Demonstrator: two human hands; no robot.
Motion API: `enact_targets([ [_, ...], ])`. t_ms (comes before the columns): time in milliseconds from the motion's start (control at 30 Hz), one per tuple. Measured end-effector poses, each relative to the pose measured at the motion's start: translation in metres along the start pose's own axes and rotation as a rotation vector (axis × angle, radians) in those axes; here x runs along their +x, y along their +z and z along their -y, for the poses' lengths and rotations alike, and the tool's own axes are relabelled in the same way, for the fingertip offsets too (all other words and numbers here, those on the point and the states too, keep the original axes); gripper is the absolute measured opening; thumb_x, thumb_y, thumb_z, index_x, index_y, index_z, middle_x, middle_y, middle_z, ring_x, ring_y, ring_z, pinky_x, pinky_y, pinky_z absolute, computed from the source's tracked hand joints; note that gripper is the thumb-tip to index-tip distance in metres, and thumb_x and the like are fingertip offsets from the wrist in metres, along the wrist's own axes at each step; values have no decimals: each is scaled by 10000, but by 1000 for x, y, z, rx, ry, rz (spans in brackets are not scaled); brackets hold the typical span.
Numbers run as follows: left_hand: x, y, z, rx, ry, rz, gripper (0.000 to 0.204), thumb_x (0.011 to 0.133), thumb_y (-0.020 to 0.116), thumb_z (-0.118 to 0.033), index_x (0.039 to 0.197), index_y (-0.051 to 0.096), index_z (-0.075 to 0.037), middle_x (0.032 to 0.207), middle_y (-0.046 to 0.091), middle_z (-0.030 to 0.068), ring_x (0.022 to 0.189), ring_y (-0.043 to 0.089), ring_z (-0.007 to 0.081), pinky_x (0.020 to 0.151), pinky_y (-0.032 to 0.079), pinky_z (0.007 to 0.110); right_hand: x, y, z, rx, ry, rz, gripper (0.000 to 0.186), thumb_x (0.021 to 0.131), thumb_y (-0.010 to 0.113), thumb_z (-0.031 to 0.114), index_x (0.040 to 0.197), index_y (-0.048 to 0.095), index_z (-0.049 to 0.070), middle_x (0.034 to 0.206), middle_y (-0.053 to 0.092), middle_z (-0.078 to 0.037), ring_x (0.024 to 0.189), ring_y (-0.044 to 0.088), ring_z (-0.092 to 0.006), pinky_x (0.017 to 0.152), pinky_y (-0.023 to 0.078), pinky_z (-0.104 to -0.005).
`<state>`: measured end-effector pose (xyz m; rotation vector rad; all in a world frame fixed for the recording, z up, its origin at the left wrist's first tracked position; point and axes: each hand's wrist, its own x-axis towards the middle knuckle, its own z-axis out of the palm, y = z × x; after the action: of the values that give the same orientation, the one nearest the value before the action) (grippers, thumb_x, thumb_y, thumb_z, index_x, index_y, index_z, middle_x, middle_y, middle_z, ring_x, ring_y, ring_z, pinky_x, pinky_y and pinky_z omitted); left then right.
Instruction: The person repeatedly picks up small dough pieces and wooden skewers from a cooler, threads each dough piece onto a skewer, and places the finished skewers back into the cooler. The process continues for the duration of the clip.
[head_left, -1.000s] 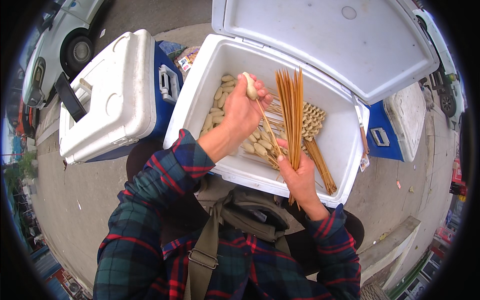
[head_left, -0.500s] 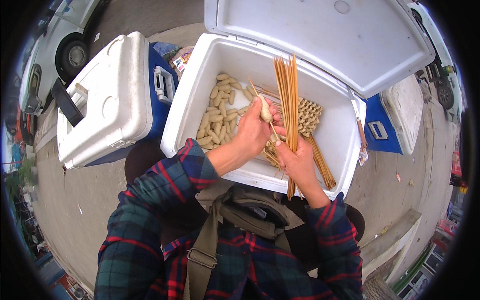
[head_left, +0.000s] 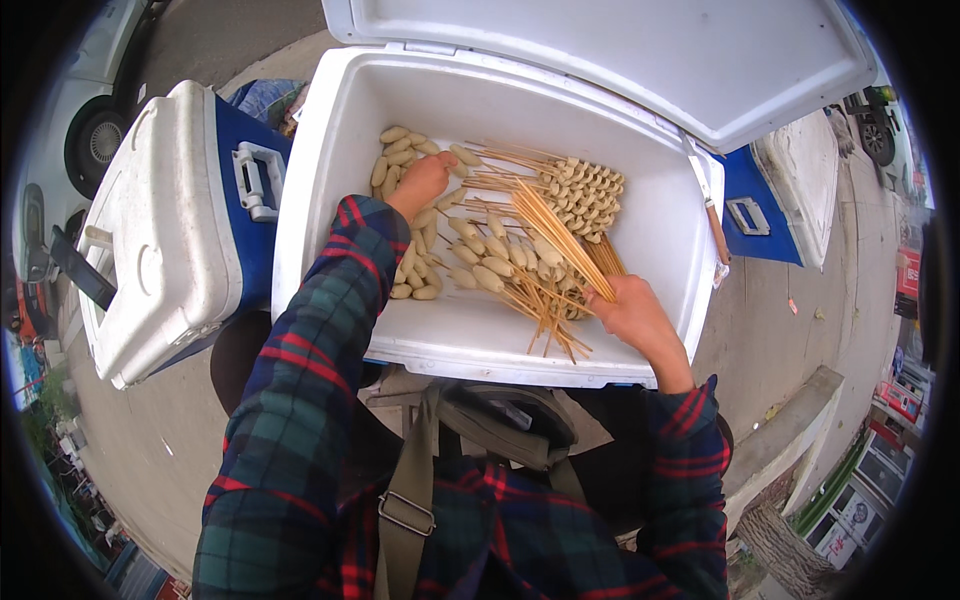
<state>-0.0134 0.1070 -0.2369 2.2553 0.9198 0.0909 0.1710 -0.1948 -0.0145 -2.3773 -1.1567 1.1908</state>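
A white-lined cooler box (head_left: 325,330) stands in front of me. My left hand (head_left: 425,183) reaches into its left part, among loose pale oval, sausage-like pieces (head_left: 412,275). Its fingers are bunched together beside one piece, with their tips partly hidden. My right hand (head_left: 637,315), at the box's right front, is closed round the lower end of a bundle of thin wooden skewers (head_left: 560,238). Under the bundle lie whole pale pieces on skewers (head_left: 492,262). Behind it, a stack of skewered, cut pale pieces (head_left: 588,195) rests with its sticks pointing left.
The cooler's white lid (head_left: 620,70) is raised at the back. A knife (head_left: 717,235) with a brown handle hangs at the right rim. Other blue-and-white coolers stand left (head_left: 160,210) and right (head_left: 790,190). A dark green bag (head_left: 510,430) lies at my lap.
My left hand has moved left into the loose pieces. The piece on a skewer between my hands is out of them. My right hand keeps the bundle, now tilted leftward and lower.
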Motion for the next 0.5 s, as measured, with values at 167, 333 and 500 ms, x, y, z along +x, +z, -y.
enact_targets([
  [167,15,23,4,-20,-50,120,283,900,500,-142,1165,592,-100,945,641,228,916,607,398,826,483,473,10,22,-11,-27,-26,4,272,889,604,231,826,621,-33,543,543,-100,479,519,-197,518,434,-362],
  [333,14,26,3,20,2,39,257,908,530,-195,1141,582,-98,930,627,236,890,601,417,795,486,474,14,32,-15,-21,-2,-18,281,884,609,241,850,625,-38,552,552,-112,499,548,-200,538,445,-360],
  [500,11,19,-9,37,-120,-114,207,910,561,-209,1074,550,-83,878,614,217,853,616,385,738,497,454,9,-1,-10,-102,77,20,302,909,591,268,885,623,-32,564,557,-98,504,542,-174,515,435,-348],
])
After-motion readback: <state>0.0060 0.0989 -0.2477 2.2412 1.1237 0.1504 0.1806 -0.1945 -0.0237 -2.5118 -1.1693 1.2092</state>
